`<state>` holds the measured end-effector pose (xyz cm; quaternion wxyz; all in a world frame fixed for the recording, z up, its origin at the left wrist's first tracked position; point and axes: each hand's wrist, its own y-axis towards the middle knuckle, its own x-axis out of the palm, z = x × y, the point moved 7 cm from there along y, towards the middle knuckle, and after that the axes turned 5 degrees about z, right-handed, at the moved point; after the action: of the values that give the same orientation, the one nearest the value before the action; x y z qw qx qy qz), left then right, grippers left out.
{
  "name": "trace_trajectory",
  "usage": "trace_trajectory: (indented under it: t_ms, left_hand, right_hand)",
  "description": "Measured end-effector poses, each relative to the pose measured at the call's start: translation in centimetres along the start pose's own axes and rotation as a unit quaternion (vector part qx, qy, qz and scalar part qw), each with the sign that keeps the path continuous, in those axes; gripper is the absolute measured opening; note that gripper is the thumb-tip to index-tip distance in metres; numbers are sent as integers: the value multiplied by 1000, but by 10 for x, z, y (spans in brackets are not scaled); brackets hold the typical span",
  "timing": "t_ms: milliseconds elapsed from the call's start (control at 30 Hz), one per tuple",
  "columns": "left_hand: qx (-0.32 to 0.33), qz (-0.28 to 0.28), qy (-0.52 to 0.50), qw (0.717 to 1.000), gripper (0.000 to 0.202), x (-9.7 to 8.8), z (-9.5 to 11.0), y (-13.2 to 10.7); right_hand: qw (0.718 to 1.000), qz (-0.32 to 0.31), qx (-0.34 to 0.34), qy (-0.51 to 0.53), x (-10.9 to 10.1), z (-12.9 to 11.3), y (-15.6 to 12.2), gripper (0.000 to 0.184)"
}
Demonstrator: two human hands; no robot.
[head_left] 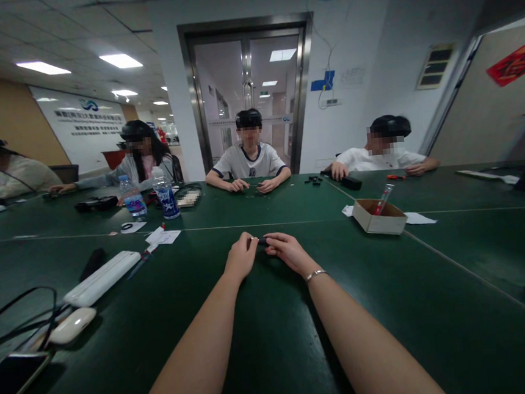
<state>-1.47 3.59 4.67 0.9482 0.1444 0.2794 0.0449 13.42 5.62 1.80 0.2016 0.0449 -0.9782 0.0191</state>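
Both my hands meet over the dark green table (273, 318), a little in front of its cross seam. Between them is a small dark piece (263, 242), too small and too covered by fingers for me to tell its kind. My left hand (241, 257) pinches its left end, with thumb and forefinger together. From the other side my right hand (289, 251) has its fingertips closed on the right end. A silver bracelet (316, 274) circles my right wrist.
A small open cardboard box (381, 223) with a red-marked clear tube stands right of my hands. To the left lie a white power strip (101, 277), a white mouse (74, 325), cables and a phone (14, 381). Bottles (165, 196) stand farther back. Several people sit around the table.
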Motion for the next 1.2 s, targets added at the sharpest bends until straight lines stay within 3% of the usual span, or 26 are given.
trace_trajectory:
  t_ms: [233,533,767,900,967,1033,1200]
  left_hand:
    - [-20,-16,-26,999,50,-1,-8,3]
    - [-63,6,-31,998,57,1,-9,5]
    - [-16,9,-45,999,33,4,-9,6]
    - [-35,-6,-26,999,45,7,-11,6]
    - [-25,1,-20,999,40,7,-12,8]
    - [-8,9,-56,998,26,7,-13,10]
    - [6,0,-129,992,24,11,-17,13]
  right_hand:
    - [999,-28,1,-19,4,-1,-2,21]
    - [999,-40,-14,-6,5,-3,-1,23]
    - [1000,-16,-17,-6,1,-3,1,25]
    - [1000,-14,-19,-9,0,-3,1,26]
    - [1000,-16,-19,-11,0,-3,1,26]
    - [1000,-13,-20,-11,0,-3,1,26]
    - [999,-20,-19,-18,1,-1,2,26]
